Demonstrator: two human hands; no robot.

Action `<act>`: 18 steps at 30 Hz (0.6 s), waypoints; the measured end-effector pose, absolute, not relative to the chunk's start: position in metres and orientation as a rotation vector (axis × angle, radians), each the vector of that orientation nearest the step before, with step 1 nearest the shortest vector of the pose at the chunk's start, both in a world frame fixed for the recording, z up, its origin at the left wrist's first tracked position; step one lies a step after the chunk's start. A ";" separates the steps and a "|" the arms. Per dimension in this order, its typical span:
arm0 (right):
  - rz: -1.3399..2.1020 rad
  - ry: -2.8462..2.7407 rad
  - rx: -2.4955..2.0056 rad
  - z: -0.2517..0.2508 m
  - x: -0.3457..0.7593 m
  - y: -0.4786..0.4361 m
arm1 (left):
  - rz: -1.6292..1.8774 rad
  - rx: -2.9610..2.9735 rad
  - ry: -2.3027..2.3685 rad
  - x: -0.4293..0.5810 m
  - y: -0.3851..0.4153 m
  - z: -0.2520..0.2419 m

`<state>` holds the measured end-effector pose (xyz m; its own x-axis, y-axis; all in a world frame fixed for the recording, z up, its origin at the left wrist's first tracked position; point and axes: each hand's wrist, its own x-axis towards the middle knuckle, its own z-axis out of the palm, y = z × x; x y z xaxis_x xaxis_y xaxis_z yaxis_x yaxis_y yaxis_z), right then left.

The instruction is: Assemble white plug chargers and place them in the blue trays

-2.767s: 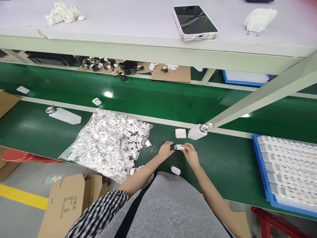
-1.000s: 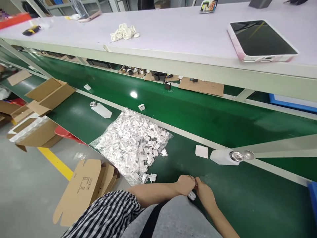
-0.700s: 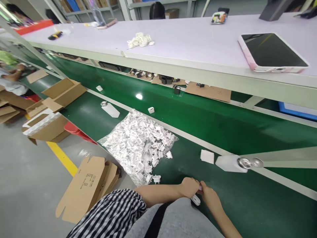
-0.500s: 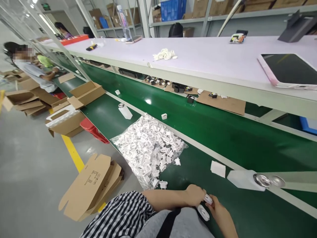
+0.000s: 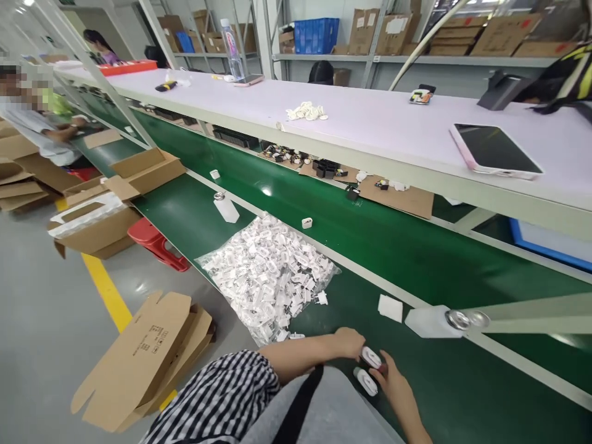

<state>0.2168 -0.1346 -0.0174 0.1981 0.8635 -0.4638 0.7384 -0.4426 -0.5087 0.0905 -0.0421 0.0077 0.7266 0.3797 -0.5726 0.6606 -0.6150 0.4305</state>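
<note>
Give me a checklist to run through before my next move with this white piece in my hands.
1. Grip: left hand and right hand both hold the white piece: ok.
2. Its surface undamaged: cannot tell, fingers cover part.
3. The second white piece lies on the green bench by the right hand: ok.
4. The loose plugs kept inside the bag: not ok, several lie outside.
5. The white pad and bottle apart from the hands: ok.

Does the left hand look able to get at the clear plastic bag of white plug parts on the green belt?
Probably yes: the left hand lies close to the clear plastic bag, with mostly bare green belt between. It does share a small white oval part with the right hand.
</note>
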 end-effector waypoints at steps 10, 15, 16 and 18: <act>0.995 -1.327 -2.219 -0.040 0.200 -0.203 | -0.486 1.948 1.640 -0.037 -0.085 -0.010; 0.979 -1.340 -2.185 -0.052 0.196 -0.186 | -0.476 1.949 1.662 -0.035 -0.074 -0.023; 0.983 -1.344 -2.184 -0.052 0.198 -0.182 | -0.472 1.941 1.687 -0.031 -0.069 -0.023; 1.013 -1.365 -2.174 -0.054 0.202 -0.179 | -0.444 1.934 1.735 -0.020 -0.055 -0.020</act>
<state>0.2017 -0.1792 -0.0537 0.2685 0.8881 -0.3732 0.6144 -0.4562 -0.6437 -0.0204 -0.0545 -0.0197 0.1343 0.8240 -0.5504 0.9871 -0.0625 0.1473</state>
